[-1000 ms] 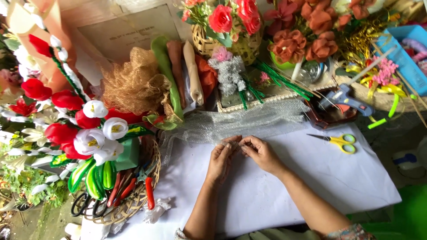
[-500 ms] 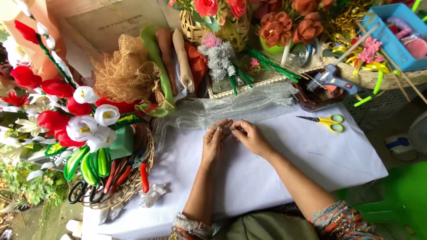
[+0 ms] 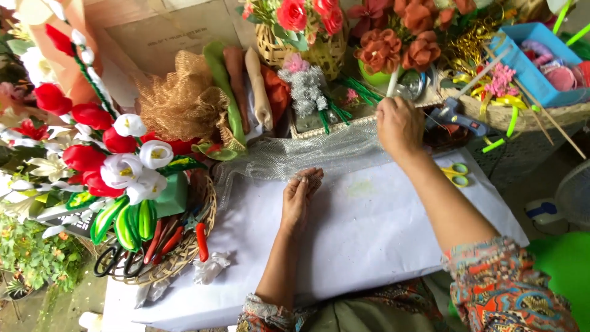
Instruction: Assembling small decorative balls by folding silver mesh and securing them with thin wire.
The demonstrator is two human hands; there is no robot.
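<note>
- The left hand (image 3: 299,198) lies on the white sheet (image 3: 362,233) that covers the desk, fingers drawn together at the near edge of the silver mesh (image 3: 301,157); its grip pinches a small bit of that mesh.
- The silver mesh is stretched across the far edge of the white sheet, between the sheet and the row of baskets behind it.
- The right hand (image 3: 399,126) is raised over the right end of the mesh, just beside a shallow woven tray (image 3: 522,114); its grip is closed on a thin white stick (image 3: 392,82) that stands nearly upright.
- Right of the right hand, a blue glue gun (image 3: 458,117) lies on the tray's edge.
- Yellow-handled scissors (image 3: 456,173) rest on the white sheet, just right of the right forearm.
- Left of the mesh sits a bundle of tan netting (image 3: 178,101), with green, brown and cream stocking-cloth rolls (image 3: 236,86) beside it.
- Further left of the mesh, red and white cloth flowers (image 3: 117,154) lean over a round wicker basket (image 3: 184,252) holding black-handled scissors (image 3: 117,261).
- Behind the mesh, a woven pot of red roses (image 3: 307,18) stands.
</note>
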